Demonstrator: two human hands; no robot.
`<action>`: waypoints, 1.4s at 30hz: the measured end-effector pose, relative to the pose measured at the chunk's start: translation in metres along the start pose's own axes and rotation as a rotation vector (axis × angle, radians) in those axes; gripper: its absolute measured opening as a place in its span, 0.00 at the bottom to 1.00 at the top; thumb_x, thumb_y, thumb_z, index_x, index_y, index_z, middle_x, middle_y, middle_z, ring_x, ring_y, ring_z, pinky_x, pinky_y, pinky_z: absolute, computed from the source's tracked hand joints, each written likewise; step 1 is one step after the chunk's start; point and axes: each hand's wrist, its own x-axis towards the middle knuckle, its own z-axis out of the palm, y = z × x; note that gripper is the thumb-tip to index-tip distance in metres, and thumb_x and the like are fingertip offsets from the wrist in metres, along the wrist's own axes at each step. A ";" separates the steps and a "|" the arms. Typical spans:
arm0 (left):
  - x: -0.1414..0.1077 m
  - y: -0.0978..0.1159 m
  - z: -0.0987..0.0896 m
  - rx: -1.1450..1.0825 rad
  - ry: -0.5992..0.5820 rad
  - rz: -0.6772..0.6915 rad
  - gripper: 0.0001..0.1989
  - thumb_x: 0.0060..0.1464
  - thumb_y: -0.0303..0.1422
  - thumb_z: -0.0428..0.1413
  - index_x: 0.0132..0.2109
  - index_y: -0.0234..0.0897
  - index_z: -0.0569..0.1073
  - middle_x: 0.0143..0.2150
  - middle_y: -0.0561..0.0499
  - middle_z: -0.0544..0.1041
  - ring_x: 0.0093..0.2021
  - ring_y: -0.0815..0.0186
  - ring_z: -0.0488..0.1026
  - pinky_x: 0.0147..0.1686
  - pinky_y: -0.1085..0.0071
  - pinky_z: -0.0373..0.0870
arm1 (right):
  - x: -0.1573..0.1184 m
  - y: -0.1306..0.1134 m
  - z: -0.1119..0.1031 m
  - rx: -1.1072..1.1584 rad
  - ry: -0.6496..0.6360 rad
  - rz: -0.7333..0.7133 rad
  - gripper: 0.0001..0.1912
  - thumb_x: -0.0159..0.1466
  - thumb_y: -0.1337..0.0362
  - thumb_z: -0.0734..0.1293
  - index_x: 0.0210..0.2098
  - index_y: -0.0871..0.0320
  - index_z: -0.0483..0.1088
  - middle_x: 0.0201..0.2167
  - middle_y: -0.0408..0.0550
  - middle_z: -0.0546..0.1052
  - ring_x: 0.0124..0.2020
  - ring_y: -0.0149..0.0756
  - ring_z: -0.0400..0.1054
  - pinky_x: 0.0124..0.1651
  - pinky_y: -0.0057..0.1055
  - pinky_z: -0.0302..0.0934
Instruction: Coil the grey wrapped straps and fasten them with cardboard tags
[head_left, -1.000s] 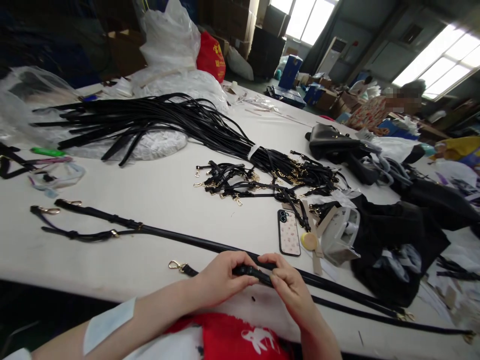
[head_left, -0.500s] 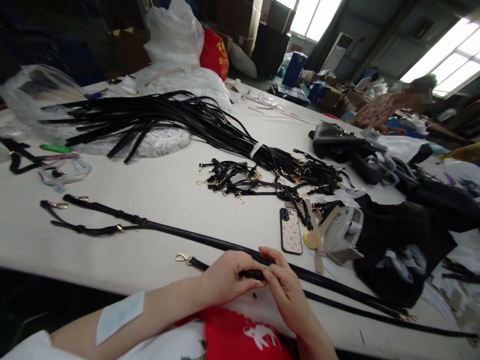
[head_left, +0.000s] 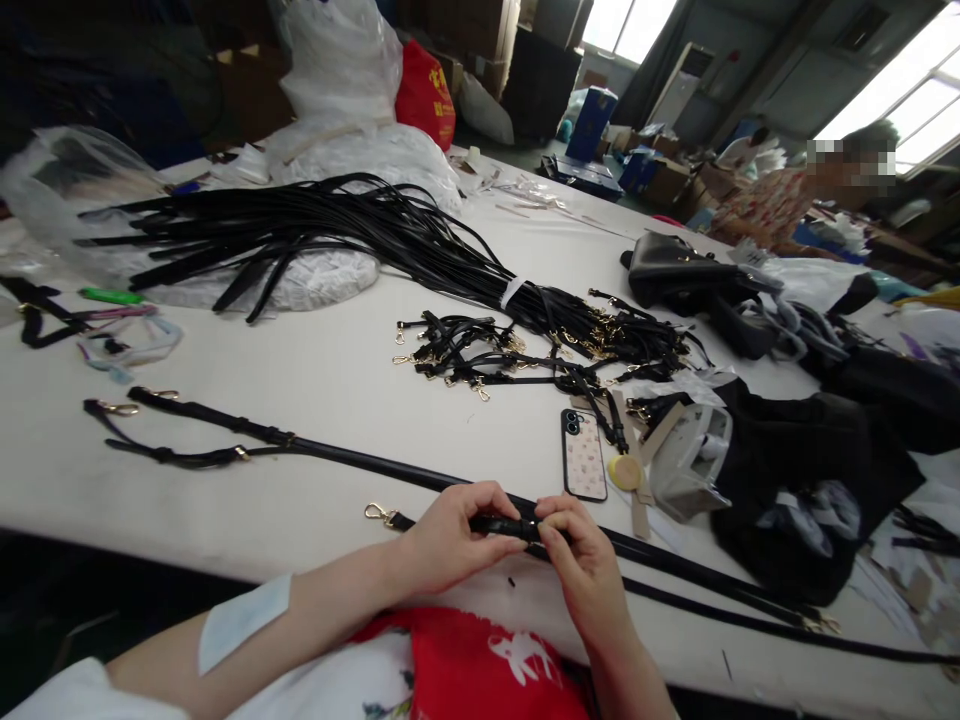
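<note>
A black strap (head_left: 504, 526) with a gold snap hook (head_left: 377, 512) at its left end runs through both hands near the table's front edge. My left hand (head_left: 457, 530) is closed on it, thumb below and fingers above. My right hand (head_left: 577, 550) pinches the same strap just to the right, beside a small buckle or loop. From there the strap trails along the table to the far right. Just beyond my hands lies another long black strap (head_left: 360, 460), with a forked, buckled part on the left.
Past my hands are a phone (head_left: 583, 455), a yellow tape roll (head_left: 625, 470), short straps with gold hooks (head_left: 480, 360) and a bundle of long straps (head_left: 360, 225). Black bags (head_left: 675, 275) lie on the right, plastic bags (head_left: 352, 150) at the back. A person (head_left: 780, 205) is at the far right.
My hands have shifted slightly up and a little apart, showing more of the strap and a buckle or loop between them. The gold hook has moved slightly right.
</note>
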 end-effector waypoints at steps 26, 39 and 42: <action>-0.003 0.015 -0.022 0.143 -0.158 0.044 0.08 0.55 0.34 0.56 0.40 0.35 0.73 0.32 0.53 0.74 0.31 0.68 0.67 0.31 0.74 0.65 | -0.001 -0.026 -0.006 -0.577 0.028 -0.311 0.03 0.62 0.64 0.68 0.37 0.51 0.70 0.31 0.45 0.75 0.35 0.40 0.70 0.62 0.53 0.49; -0.001 0.024 -0.016 0.706 0.040 0.262 0.17 0.59 0.45 0.52 0.29 0.37 0.71 0.28 0.50 0.72 0.31 0.64 0.69 0.33 0.68 0.64 | 0.017 -0.029 -0.002 -0.654 -0.104 -0.563 0.10 0.61 0.68 0.68 0.42 0.50 0.68 0.32 0.40 0.80 0.30 0.37 0.75 0.64 0.47 0.45; 0.003 0.021 -0.013 0.848 -0.032 0.312 0.20 0.59 0.45 0.53 0.26 0.37 0.71 0.25 0.50 0.73 0.27 0.64 0.69 0.26 0.69 0.61 | 0.024 -0.022 -0.001 -0.655 -0.119 -0.723 0.12 0.59 0.67 0.68 0.42 0.50 0.69 0.29 0.38 0.80 0.27 0.36 0.74 0.64 0.42 0.46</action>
